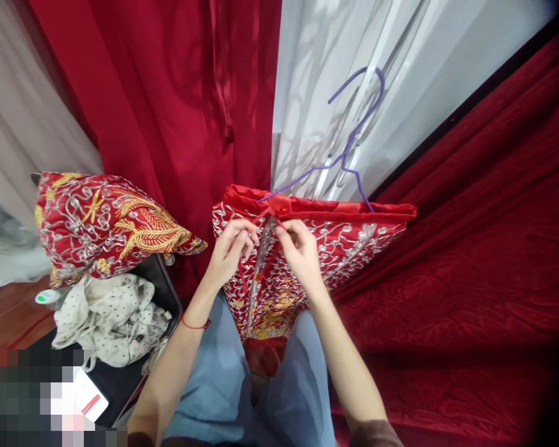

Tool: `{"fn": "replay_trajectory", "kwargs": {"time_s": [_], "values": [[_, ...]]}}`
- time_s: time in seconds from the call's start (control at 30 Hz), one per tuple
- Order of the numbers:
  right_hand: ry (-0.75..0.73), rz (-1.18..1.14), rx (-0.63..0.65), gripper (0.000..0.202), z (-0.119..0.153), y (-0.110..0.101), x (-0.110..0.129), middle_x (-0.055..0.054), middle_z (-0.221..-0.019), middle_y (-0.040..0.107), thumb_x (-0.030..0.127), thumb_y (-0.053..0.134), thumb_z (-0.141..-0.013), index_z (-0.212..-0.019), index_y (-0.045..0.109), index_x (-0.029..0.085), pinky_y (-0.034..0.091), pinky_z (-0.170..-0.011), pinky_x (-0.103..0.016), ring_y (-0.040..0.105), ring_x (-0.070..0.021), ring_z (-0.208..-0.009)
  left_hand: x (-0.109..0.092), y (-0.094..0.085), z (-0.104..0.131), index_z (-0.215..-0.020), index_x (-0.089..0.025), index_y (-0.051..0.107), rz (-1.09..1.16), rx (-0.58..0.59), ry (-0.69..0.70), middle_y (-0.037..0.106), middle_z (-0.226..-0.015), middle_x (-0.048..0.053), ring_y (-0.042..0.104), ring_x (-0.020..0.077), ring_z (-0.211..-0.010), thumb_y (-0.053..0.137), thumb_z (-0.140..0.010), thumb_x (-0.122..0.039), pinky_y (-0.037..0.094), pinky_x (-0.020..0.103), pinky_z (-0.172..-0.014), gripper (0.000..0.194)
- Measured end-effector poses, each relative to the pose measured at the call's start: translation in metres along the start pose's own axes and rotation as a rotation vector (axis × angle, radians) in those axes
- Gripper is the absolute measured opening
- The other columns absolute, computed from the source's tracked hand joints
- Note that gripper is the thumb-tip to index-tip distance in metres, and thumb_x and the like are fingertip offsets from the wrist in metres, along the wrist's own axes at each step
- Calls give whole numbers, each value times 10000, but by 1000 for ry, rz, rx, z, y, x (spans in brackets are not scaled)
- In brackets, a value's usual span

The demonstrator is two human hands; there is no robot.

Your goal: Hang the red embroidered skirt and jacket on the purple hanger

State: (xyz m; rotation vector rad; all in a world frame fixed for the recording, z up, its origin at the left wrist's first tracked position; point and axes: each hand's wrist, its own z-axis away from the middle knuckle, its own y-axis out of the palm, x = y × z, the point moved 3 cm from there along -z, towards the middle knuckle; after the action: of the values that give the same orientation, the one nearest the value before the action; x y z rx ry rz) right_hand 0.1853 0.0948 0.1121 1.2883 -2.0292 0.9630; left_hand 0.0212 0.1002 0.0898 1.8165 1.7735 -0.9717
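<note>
A red garment (340, 242) with silver and gold embroidery hangs in front of my legs, its red waistband toward the top. A purple wire hanger (345, 155) reaches down into the waistband. My left hand (235, 245) pinches a thin red string at the front of the waistband. Close beside it, my right hand (298, 245) pinches the string's other side between thumb and fingertips. The strings cross between the two hands over a silver band, and a loose red end dangles below my left hand.
At the left, an embroidered red and gold cloth (107, 226) lies by a dark chair (165, 282) that holds a dotted white cloth bag (116, 316). Red curtains (168, 87) and a white curtain (307, 81) hang behind; red fabric (470, 261) covers the right side.
</note>
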Motion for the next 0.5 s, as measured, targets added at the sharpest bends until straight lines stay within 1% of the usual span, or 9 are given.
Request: {"fn": "replay_trajectory", "kwargs": {"time_s": [0.03, 0.07, 0.1, 0.13, 0.2, 0.23, 0.27, 0.37, 0.5], "values": [[72, -123, 50, 214, 0, -4, -4, -24, -781, 636, 361, 503, -904, -773, 578, 210, 461, -637, -269, 589, -144, -701, -2, -2, 1, -998, -239, 674, -69, 62, 6, 651, -872, 21, 568, 101, -608, 415, -1012, -303, 471, 251, -608, 267], [153, -226, 93, 241, 0, -8, -8, -13, -745, 635, 383, 475, -917, -787, 578, 209, 436, -568, -253, 569, -128, -622, -5, -4, 2, -921, -238, 711, -186, 77, 13, 659, -868, 22, 587, 112, -650, 460, -990, -286, 466, 257, -622, 265], [225, -291, 122, 272, 0, -12, -11, 3, -694, 623, 411, 451, -930, -804, 582, 208, 391, -501, -238, 525, -111, -534, -9, -8, 2, -887, -243, 738, -321, 30, 23, 669, -869, 22, 606, 126, -700, 516, -960, -273, 463, 263, -638, 236], [272, -303, 140, 299, 1, -16, -14, 20, -639, 602, 437, 446, -937, -815, 592, 206, 343, -456, -228, 472, -97, -468, -13, -13, 2, -897, -252, 756, -445, -76, 36, 675, -864, 18, 614, 136, -731, 569, -929, -268, 456, 265, -644, 190], [273, -210, 181, 305, 0, -24, -16, 43, -548, 561, 464, 527, -913, -821, 641, 196, 310, -444, -219, 420, -84, -429, -21, -20, 0, -939, -260, 769, -563, -371, 79, 656, -796, 2, 585, 126, -683, 645, -887, -283, 428, 261, -607, 137], [243, -156, 227, 286, 0, -27, -14, 45, -526, 559, 457, 593, -883, -820, 672, 189, 328, -463, -217, 435, -84, -444, -24, -22, -2, -934, -258, 771, -552, -489, 103, 627, -740, -8, 548, 114, -634, 663, -882, -301, 407, 259, -578, 128], [211, -122, 287, 265, 0, -29, -11, 40, -525, 574, 443, 651, -850, -822, 702, 184, 350, -483, -218, 463, -88, -469, -25, -21, -4, -912, -254, 773, -511, -567, 126, 586, -686, -18, 502, 105, -587, 671, -884, -322, 382, 258, -550, 125], [165, -173, 432, 251, -1, -33, 1, 9, -621, 657, 429, 724, -804, -867, 763, 190, 367, -484, -221, 506, -92, -514, -23, -15, -16, -881, -253, 773, -428, -653, 160, 488, -611, -37, 402, 97, -529, 682, -886, -361, 330, 267, -513, 142], [120, -274, 393, 271, -3, -37, 13, 9, -657, 659, 461, 691, -846, -915, 787, 218, 323, -440, -220, 436, -68, -471, -24, -7, -25, -920, -264, 774, -422, -780, 165, 501, -649, -24, 444, 108, -579, 640, -915, -382, 358, 269, -550, 179]]}}
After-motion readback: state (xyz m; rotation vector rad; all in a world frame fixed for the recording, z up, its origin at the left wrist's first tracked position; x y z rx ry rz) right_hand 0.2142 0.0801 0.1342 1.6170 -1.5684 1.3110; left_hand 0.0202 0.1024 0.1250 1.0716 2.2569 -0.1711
